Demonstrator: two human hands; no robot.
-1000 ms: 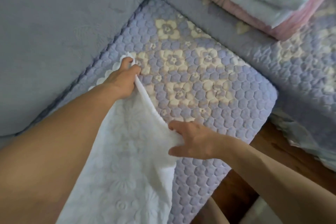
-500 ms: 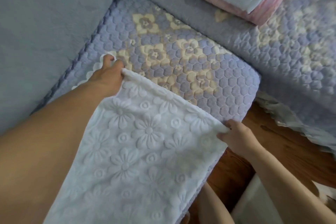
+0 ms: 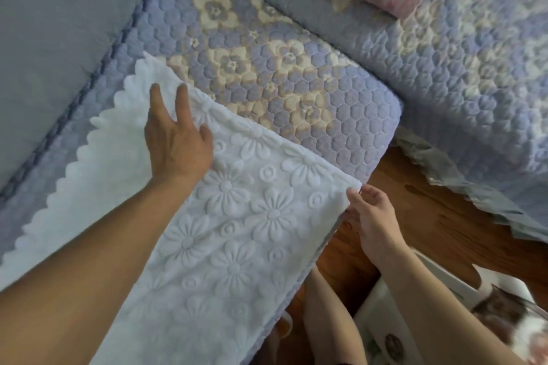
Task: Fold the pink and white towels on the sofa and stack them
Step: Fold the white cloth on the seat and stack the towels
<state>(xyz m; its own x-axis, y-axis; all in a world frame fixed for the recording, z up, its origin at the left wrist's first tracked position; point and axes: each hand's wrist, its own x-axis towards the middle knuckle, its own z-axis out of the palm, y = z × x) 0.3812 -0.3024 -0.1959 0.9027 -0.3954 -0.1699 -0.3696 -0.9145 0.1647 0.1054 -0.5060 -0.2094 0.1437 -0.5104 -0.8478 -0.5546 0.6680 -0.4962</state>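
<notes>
White towel (image 3: 237, 216): now spread flat on the sofa seat (image 3: 311, 92), no longer bunched. Left hand (image 3: 178, 139) has let go and presses flat-fingered; right hand (image 3: 373, 216) seemingly pinches the near corner. Ready for folding.

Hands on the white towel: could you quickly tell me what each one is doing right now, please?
Left hand: open, fingers straight, resting flat on the white towel.
Right hand: at the towel's corner, fingertips touching it; a pinch cannot be told.
</notes>
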